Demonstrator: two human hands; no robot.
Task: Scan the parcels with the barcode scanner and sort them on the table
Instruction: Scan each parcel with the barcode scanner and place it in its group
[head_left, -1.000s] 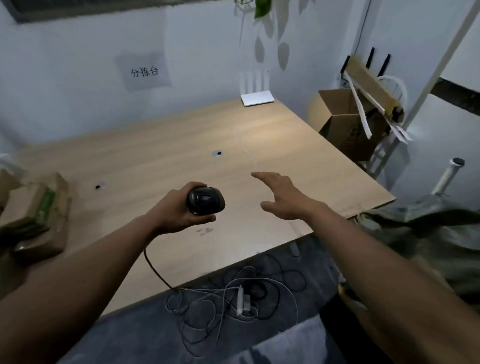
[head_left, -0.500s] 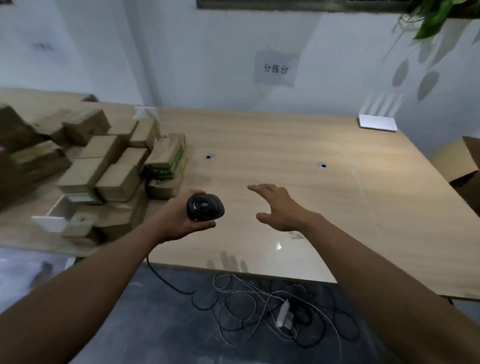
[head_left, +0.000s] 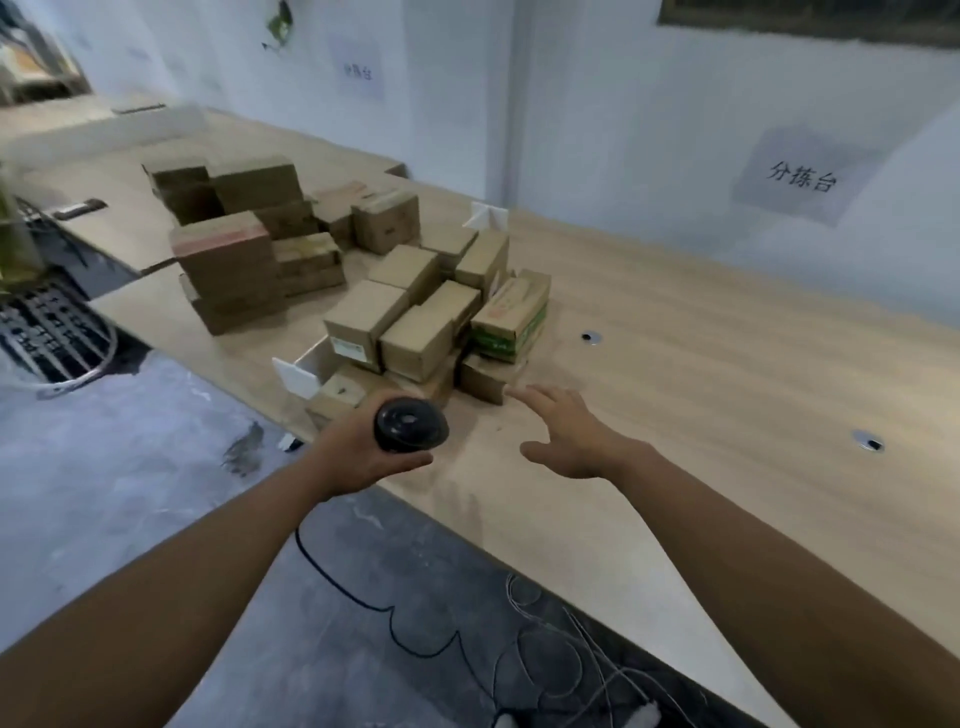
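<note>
The barcode scanner, a black rounded unit, sits just below the centre of the frame in the left hand, whose fingers and thumb are wrapped around its handle so that only the dark head shows above the fist. A black cable runs from under that hand down across the grey floor toward the lower middle of the frame. Just above the scanner, in the centre, lies the near cluster of parcels, brown cardboard boxes packed closely and partly stacked on the light wooden table; a box with green and orange print lies on top at the cluster's right edge. A second group of larger brown boxes stands further up and to the left on the same surface. The right hand hovers over the table right of the scanner, fingers spread and fairly straight, holding nothing, its fingertips near the lowest box at the cluster's right corner; whether they touch it cannot be told. Two round cable holes are set into the tabletop right of the parcels. On the white wall in the upper right hangs a paper sign with printed characters, and a similar blurred sheet hangs at the upper centre. Thin white wires lie tangled on the floor at the lower centre.
</note>
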